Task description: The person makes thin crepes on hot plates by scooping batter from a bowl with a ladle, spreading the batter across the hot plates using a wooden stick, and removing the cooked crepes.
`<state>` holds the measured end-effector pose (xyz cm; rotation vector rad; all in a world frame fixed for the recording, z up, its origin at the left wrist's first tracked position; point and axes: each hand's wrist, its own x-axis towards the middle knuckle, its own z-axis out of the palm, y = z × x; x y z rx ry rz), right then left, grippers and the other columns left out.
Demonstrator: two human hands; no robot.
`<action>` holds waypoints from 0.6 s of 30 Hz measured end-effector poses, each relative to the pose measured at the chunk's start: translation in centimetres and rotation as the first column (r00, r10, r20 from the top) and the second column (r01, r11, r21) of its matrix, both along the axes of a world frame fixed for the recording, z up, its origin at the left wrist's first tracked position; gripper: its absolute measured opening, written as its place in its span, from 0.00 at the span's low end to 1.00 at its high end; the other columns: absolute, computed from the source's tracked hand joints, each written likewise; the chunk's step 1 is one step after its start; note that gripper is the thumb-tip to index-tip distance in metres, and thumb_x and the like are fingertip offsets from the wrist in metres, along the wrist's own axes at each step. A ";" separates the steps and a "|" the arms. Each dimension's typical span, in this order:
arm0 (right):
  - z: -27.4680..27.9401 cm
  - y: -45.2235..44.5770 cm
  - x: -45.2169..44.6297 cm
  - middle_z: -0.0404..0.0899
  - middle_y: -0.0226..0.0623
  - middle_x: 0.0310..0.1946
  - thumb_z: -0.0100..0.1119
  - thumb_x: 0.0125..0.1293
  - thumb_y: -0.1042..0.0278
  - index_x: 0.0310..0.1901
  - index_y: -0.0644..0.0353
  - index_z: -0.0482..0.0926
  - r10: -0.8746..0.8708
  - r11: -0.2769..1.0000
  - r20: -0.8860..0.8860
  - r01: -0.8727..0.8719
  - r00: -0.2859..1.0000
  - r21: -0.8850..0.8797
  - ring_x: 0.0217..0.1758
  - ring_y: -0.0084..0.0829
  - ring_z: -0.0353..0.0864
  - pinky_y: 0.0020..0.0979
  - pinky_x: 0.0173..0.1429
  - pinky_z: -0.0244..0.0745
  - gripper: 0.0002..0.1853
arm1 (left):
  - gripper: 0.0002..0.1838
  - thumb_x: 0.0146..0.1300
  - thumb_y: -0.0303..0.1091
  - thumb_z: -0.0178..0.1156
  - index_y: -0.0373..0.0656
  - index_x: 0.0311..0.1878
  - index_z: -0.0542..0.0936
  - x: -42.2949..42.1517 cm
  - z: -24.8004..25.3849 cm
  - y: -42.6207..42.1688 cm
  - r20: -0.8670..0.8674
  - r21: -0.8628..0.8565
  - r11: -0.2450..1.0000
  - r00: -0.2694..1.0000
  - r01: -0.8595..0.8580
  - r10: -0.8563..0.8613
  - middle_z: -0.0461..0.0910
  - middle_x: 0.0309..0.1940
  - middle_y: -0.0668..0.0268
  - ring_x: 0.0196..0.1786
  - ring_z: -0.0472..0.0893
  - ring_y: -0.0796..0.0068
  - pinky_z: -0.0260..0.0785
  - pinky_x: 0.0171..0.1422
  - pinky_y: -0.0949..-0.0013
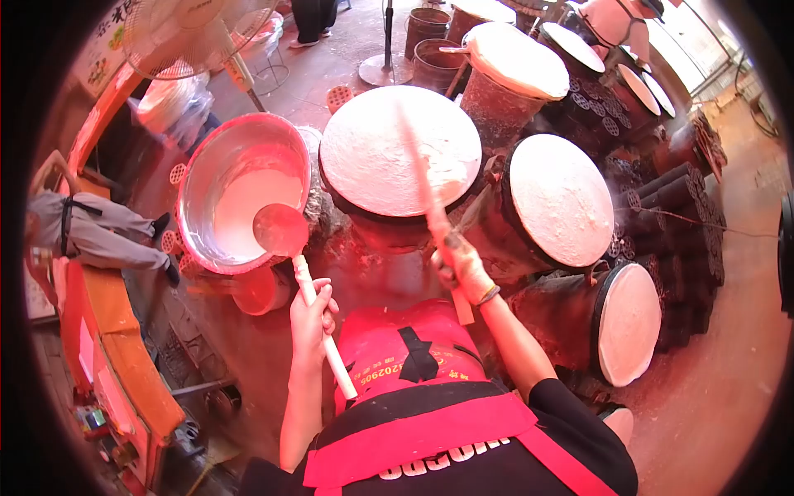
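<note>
My left hand (309, 317) is closed around the pale handle of a ladle (282, 231), whose round bowl hangs at the near rim of a big red basin (184, 217) of white batter (248, 205). In my right hand (468, 273) is a long wooden spatula (420, 178), gripped near its lower end. The blade is blurred and reaches over a round griddle (356, 149) spread with white batter. A thicker lump of batter (447, 178) lies beside the blade. Whether the blade touches the batter I cannot tell.
To the right stand several drum stoves with batter-covered tops, including one griddle (562, 198) and a tilted-looking one (633, 326). Stacked dark coal briquettes (678, 240) lie beyond. A fan (194, 25) stands back left. One person (107, 236) is at left, another (616, 21) at back right.
</note>
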<state>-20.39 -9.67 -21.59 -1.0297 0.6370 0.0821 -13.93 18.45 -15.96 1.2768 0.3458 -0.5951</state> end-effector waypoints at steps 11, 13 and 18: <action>-2.5 -10.1 0.7 0.72 0.27 0.20 0.52 0.66 0.48 0.58 0.44 0.66 -0.015 1.000 0.029 0.015 0.999 0.006 0.10 0.16 0.58 0.20 0.12 0.50 0.21 | 0.08 0.66 0.30 0.52 0.40 0.46 0.68 -1.4 0.7 -2.2 -0.110 -0.171 0.985 0.994 -0.018 -0.001 0.69 0.26 0.68 0.17 0.64 0.86 0.56 0.17 0.83; -0.9 -7.4 2.9 0.72 0.28 0.20 0.49 0.69 0.55 0.60 0.45 0.64 -0.095 0.995 0.075 0.097 0.993 -0.020 0.11 0.17 0.59 0.21 0.13 0.53 0.20 | 0.07 0.66 0.30 0.51 0.41 0.45 0.67 -1.1 1.0 -2.9 -0.149 -0.157 0.987 0.989 -0.013 -0.011 0.68 0.28 0.68 0.21 0.65 0.85 0.56 0.18 0.83; -1.4 -5.4 2.3 0.68 0.22 0.17 0.51 0.68 0.60 0.63 0.45 0.68 -0.055 0.963 0.001 0.053 0.999 -0.266 0.11 0.14 0.57 0.19 0.13 0.52 0.21 | 0.07 0.68 0.32 0.51 0.42 0.46 0.67 -0.1 1.8 -3.3 -0.141 -0.199 0.979 0.988 0.038 -0.067 0.67 0.27 0.69 0.22 0.65 0.85 0.55 0.17 0.84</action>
